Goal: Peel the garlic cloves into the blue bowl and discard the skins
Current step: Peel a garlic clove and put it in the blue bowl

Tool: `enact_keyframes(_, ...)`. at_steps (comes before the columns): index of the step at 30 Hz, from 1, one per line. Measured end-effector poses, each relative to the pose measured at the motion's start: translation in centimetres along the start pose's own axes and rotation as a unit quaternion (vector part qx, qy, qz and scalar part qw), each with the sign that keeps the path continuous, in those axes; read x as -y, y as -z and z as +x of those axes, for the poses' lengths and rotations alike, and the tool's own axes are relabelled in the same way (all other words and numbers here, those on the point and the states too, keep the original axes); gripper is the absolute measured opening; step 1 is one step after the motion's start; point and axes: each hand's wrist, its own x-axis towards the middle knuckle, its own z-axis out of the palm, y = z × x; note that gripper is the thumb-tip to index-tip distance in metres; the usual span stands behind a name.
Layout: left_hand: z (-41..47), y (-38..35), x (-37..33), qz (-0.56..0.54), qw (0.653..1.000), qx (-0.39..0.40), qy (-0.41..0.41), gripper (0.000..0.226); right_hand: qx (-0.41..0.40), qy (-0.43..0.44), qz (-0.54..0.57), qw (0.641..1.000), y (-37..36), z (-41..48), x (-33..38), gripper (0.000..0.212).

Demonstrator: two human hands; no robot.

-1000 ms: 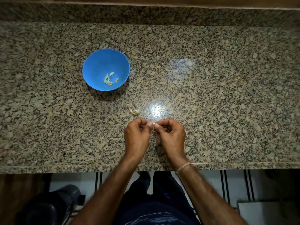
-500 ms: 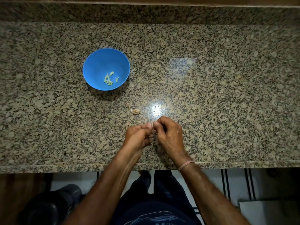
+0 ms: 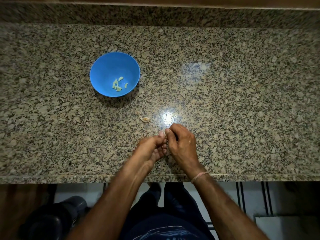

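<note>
Your bowl (image 3: 103,66) is on the counter (image 3: 242,101), peeled cloves (image 3: 118,85) in it. Skin scrap (image 3: 144,118) lies right of the bowl, nearer you; further that way left hand (image 3: 152,146) and right hand (image 3: 181,144) pinch a garlic clove (image 3: 165,135)

Speckled granite counter (image 3: 242,104), glare, striped tile floor (image 3: 251,196)

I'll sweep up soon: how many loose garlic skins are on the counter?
1: a curled garlic skin on the counter, beyond the left hand, toward the blue bowl. More may hide under it or the right hand; both pinch a garlic clove.
</note>
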Motion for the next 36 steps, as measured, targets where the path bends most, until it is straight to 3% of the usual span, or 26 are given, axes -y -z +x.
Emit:
enact_keyframes(1, -0.1, -0.2, 0.3, 0.082, 0.994, -0.028, -0.073, 0.014, 0.018, -0.057, 0.054, 0.997, 0.2, 0.1, 0.2, 0.034)
enact_keyframes(2, -0.3, -0.4, 0.6, 0.195, 0.964, -0.076, -0.164, 0.012, 0.038, -0.131, 0.125, 0.983, 0.3, 0.1, 0.4, 0.032)
enact_keyframes(4, -0.6, -0.5, 0.7, 0.358, 0.868, -0.152, -0.309, 0.007, 0.078, -0.263, 0.263, 0.925, 0.6, 0.0, 0.8, 0.029)
enact_keyframes(5, -0.5, -0.5, 0.7, 0.379, 0.848, -0.163, -0.334, 0.006, 0.086, -0.297, 0.312, 0.898, 0.5, -0.1, 0.9, 0.028)
enact_keyframes(6, -0.4, -0.5, 0.7, 0.371, 0.853, -0.159, -0.329, 0.006, 0.085, -0.306, 0.333, 0.888, 0.5, -0.1, 0.9, 0.027)
enact_keyframes(7, -0.3, -0.5, 0.5, 0.33, 0.886, -0.145, -0.293, 0.007, 0.074, -0.289, 0.319, 0.9, 0.4, -0.1, 0.9, 0.027)
enact_keyframes(9, -0.3, -0.7, -0.2, 0.144, 0.977, -0.072, -0.14, 0.012, 0.03, -0.159, 0.188, 0.969, 0.2, -0.2, 0.5, 0.027)
enact_keyframes(10, -0.4, -0.8, -0.6, 0.046, 0.997, -0.027, -0.05, 0.015, 0.005, -0.076, 0.107, 0.991, 0.2, -0.2, 0.2, 0.027)
enact_keyframes(12, -0.5, -0.8, -1.0, -0.054, 0.997, 0.016, 0.054, 0.018, -0.03, 0.025, 0.015, 0.999, 0.2, 0.1, -0.3, 0.031)
enact_keyframes(13, -0.5, -0.7, -0.9, -0.053, 0.997, 0.016, 0.05, 0.018, -0.028, 0.028, 0.01, 0.999, 0.3, 0.1, -0.3, 0.032)
enact_keyframes(15, -0.3, -0.7, -0.1, 0.078, 0.993, -0.03, -0.078, 0.015, 0.018, -0.069, 0.097, 0.993, 0.5, 0.0, -0.1, 0.034)
enact_keyframes(16, -0.5, -0.7, 0.3, 0.199, 0.962, -0.075, -0.171, 0.013, 0.052, -0.157, 0.186, 0.969, 0.7, -0.1, 0.1, 0.032)
enact_keyframes(17, -0.5, -0.6, 0.6, 0.311, 0.908, -0.118, -0.255, 0.01, 0.083, -0.256, 0.284, 0.92, 0.9, -0.2, 0.5, 0.03)
enact_keyframes(18, -0.4, -0.6, 0.8, 0.384, 0.858, -0.147, -0.308, 0.007, 0.102, -0.318, 0.343, 0.878, 0.9, -0.2, 0.7, 0.028)
enact_keyframes(19, -0.5, -0.7, 0.9, 0.418, 0.831, -0.161, -0.328, 0.007, 0.103, -0.331, 0.353, 0.869, 0.9, -0.2, 0.8, 0.027)
enact_keyframes(20, -0.3, -0.7, 0.9, 0.411, 0.842, -0.155, -0.312, 0.008, 0.087, -0.295, 0.308, 0.9, 0.6, -0.4, 0.6, 0.027)
enact_keyframes(22, -0.1, -0.8, 0.4, 0.232, 0.953, -0.095, -0.173, 0.015, 0.016, -0.093, 0.091, 0.991, 0.2, -0.6, -0.1, 0.028)
enact_keyframes(23, -0.4, -1.0, 0.0, 0.091, 0.993, -0.042, -0.069, 0.017, -0.017, 0.002, -0.006, 1.0, 0.0, -0.7, -0.7, 0.03)
enact_keyframes(25, -0.8, -0.9, -0.3, -0.069, 0.997, 0.008, 0.039, 0.018, -0.046, 0.085, -0.07, 0.993, -0.2, -0.4, -1.1, 0.032)
enact_keyframes(26, -0.7, -1.0, -0.2, -0.065, 0.998, 0.006, 0.023, 0.019, -0.044, 0.067, -0.048, 0.996, -0.2, -0.3, -1.0, 0.032)
enact_keyframes(28, -0.5, -1.0, 0.3, 0.139, 0.981, -0.058, -0.119, 0.018, 0.005, -0.067, 0.075, 0.995, 0.3, 0.0, -0.3, 0.032)
enact_keyframes(30, -0.5, -1.0, 0.6, 0.342, 0.888, -0.149, -0.268, 0.015, 0.078, -0.236, 0.222, 0.943, 0.8, -0.1, 0.7, 0.031)
enact_keyframes(31, -0.6, -1.1, 0.5, 0.38, 0.858, -0.163, -0.305, 0.012, 0.096, -0.281, 0.274, 0.915, 0.9, -0.2, 0.9, 0.03)
enact_keyframes(32, -0.6, -1.1, 0.5, 0.38, 0.856, -0.166, -0.309, 0.011, 0.097, -0.295, 0.295, 0.904, 1.0, -0.2, 1.1, 0.029)
enact_keyframes(33, -0.3, -0.8, 0.6, 0.369, 0.866, -0.158, -0.298, 0.01, 0.084, -0.28, 0.281, 0.914, 0.9, -0.3, 1.2, 0.03)
enact_keyframes(36, 0.0, -0.7, 0.5, 0.165, 0.976, -0.054, -0.133, 0.019, 0.019, -0.138, 0.125, 0.982, 0.4, -0.5, 0.9, 0.036)
